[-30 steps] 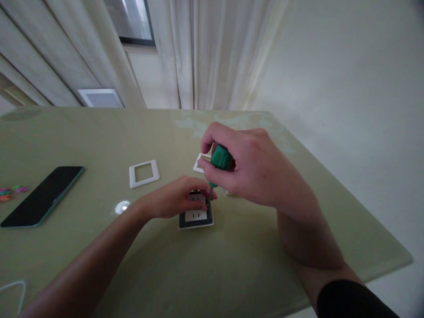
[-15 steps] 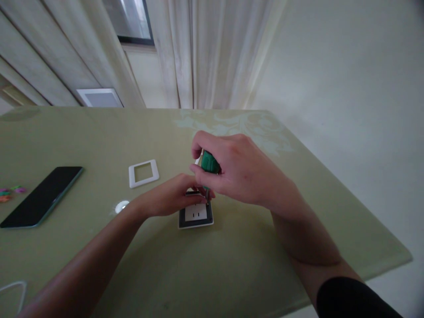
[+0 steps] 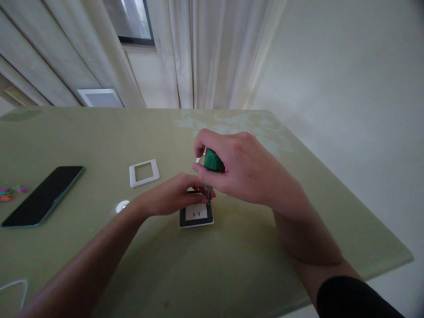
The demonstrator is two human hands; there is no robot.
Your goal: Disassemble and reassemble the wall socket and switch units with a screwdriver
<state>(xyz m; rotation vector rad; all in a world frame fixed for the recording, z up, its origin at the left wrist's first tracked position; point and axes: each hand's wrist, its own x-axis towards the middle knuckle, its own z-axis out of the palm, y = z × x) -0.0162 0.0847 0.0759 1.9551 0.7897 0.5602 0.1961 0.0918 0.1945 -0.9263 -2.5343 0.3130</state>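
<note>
A wall socket (image 3: 196,215) with a white face and a dark surround lies on the table in front of me. My left hand (image 3: 188,190) is closed on its far part, with the thumb across the face and the fingers partly hidden behind. In my right hand (image 3: 232,165) is a screwdriver (image 3: 213,161) with a green handle, gripped between thumb and bent fingers. Its shaft points down to the right side of the socket, close to my left fingertips. Whether the tip sits in a screw is too small to tell.
On the green-covered table (image 3: 251,256) lie a white square frame (image 3: 144,173), a small round white object (image 3: 122,206) and a dark phone (image 3: 44,196). Small colourful pieces (image 3: 9,193) and a white cable (image 3: 20,282) are at the left. Curtains (image 3: 215,53) hang behind.
My right hand and the screwdriver handle have shifted slightly to the right, tilting the screwdriver a little more. My left hand and the socket stay nearly in place.
</note>
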